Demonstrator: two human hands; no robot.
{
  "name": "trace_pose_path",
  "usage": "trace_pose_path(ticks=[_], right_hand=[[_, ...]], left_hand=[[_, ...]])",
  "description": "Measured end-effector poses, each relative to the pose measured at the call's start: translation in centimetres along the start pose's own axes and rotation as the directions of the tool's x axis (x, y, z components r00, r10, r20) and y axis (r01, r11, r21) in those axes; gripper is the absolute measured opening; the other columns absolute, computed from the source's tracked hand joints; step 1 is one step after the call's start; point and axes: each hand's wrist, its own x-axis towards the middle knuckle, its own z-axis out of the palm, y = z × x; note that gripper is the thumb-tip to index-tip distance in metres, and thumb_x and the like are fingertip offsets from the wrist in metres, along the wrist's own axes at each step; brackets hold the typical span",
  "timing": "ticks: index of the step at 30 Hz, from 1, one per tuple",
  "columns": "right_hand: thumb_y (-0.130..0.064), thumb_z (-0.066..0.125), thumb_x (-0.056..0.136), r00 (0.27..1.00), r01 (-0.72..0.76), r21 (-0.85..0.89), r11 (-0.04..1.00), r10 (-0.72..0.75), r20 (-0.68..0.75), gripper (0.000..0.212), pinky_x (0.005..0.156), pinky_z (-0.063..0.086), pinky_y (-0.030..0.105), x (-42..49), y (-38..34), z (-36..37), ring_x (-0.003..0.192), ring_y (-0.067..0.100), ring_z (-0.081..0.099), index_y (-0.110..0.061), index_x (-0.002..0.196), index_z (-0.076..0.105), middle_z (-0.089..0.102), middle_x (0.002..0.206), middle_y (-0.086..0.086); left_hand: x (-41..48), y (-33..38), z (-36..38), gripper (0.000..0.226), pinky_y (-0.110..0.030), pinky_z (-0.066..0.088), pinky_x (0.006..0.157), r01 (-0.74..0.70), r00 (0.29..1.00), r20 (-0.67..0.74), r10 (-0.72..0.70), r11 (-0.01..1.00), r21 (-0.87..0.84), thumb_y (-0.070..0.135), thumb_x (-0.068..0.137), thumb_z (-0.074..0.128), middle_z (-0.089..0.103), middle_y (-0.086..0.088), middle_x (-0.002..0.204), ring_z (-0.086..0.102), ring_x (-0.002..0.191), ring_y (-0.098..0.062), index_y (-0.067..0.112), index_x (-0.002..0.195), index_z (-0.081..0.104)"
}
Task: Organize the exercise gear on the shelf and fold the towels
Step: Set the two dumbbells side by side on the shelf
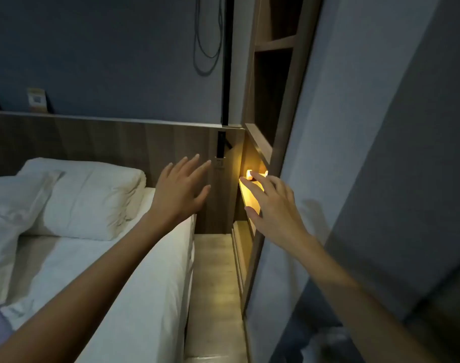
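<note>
Shelf (274, 44) compartments seem too dark to read; left hand (180, 188) and right hand (273, 205) hover, fingers spread.

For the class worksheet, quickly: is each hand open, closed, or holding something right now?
Left hand: open, fingers spread, holding nothing.
Right hand: open, fingers extended toward the glowing light, holding nothing.

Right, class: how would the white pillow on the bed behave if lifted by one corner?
The pillow would probably sag and fold, since its cover shows soft creases. It likely feels light for its bulk, being plump. Pushed, it should slump rather than roll, lying broad on the bed.
</note>
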Motion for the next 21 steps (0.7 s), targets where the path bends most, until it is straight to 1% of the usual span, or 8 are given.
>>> trace_pose_path(ticks=[3,5,7,9,11,15,18,21], right_hand=[[-0.038,0.053,0.094,0.999,-0.051,0.011,0.999,0.051,0.007,0.059,0.117,0.02,0.048,3.2,1.2,3.6,0.143,0.019,0.018,-0.034,0.147,0.029,0.023,0.156,-0.007],[-0.038,0.052,0.095,0.994,-0.096,0.043,0.994,0.094,0.051,0.058,0.118,0.02,0.045,5.1,2.1,6.6,0.144,0.018,0.017,-0.034,0.148,0.028,0.022,0.157,-0.007],[-0.037,0.051,0.096,0.993,-0.087,0.019,0.996,0.085,0.077,0.058,0.118,0.018,0.045,7.0,3.1,10.0,0.145,0.018,0.015,-0.033,0.149,0.026,0.02,0.157,-0.005],[-0.036,0.049,0.097,0.993,-0.081,-0.009,0.997,0.082,0.089,0.058,0.12,0.012,0.045,9.1,4.4,13.2,0.146,0.018,0.012,-0.032,0.15,0.025,0.02,0.158,-0.004],[-0.033,0.05,0.097,0.993,-0.088,0.015,0.996,0.087,0.084,0.057,0.12,0.009,0.046,11.2,5.7,16.1,0.147,0.018,0.012,-0.029,0.149,0.027,0.021,0.158,-0.003],[-0.031,0.053,0.096,0.988,-0.1,0.041,0.994,0.094,0.124,0.058,0.12,0.012,0.047,16.4,8.9,20.8,0.147,0.019,0.014,-0.028,0.149,0.028,0.022,0.157,-0.002],[-0.033,0.053,0.096,0.976,-0.174,0.108,0.979,0.156,0.153,0.058,0.12,0.014,0.046,20.7,11.5,23.7,0.146,0.017,0.015,-0.03,0.148,0.029,0.024,0.156,-0.004],[-0.033,0.054,0.095,0.961,-0.235,0.105,0.966,0.215,0.172,0.057,0.12,0.013,0.044,24.1,14.2,26.3,0.145,0.016,0.017,-0.03,0.147,0.032,0.026,0.155,-0.004]], left_hand=[[2.6,-1.9,3.2,0.058,-0.045,0.019,0.114,-0.008,1.0,0.012,0.008,1.0,0.002,0.047,0.092,0.051,0.032,-0.001,0.153,0.029,0.142,-0.025,0.03,0.146,0.034],[4.3,-3.2,5.8,0.058,-0.044,0.018,0.114,-0.013,0.999,0.044,0.012,1.0,0.016,0.046,0.093,0.05,0.032,0.0,0.154,0.029,0.142,-0.025,0.031,0.146,0.033],[6.1,-4.5,8.8,0.058,-0.044,0.018,0.114,-0.025,0.998,0.063,0.024,1.0,0.016,0.046,0.093,0.049,0.032,0.0,0.154,0.029,0.142,-0.025,0.031,0.146,0.032],[8.3,-5.9,12.0,0.058,-0.044,0.017,0.115,-0.039,0.996,0.085,0.036,0.999,0.03,0.047,0.093,0.048,0.032,0.0,0.154,0.028,0.142,-0.025,0.032,0.147,0.031],[10.7,-7.2,15.3,0.059,-0.044,0.016,0.115,-0.05,0.992,0.12,0.044,0.998,0.047,0.048,0.093,0.048,0.031,0.0,0.154,0.027,0.143,-0.024,0.033,0.147,0.03],[16.6,-9.1,21.4,0.057,-0.043,0.015,0.116,-0.035,0.98,0.195,0.03,0.999,0.025,0.047,0.094,0.047,0.029,0.001,0.155,0.024,0.144,-0.023,0.033,0.146,0.031],[20.7,-10.2,25.5,0.057,-0.042,0.013,0.117,-0.026,0.97,0.243,0.023,1.0,0.01,0.047,0.094,0.046,0.026,0.002,0.156,0.022,0.145,-0.022,0.033,0.147,0.03],[24.0,-11.2,29.4,0.057,-0.042,0.015,0.116,0.011,0.963,0.271,-0.007,1.0,-0.015,0.046,0.094,0.046,0.026,0.001,0.156,0.022,0.144,-0.022,0.032,0.147,0.03]])
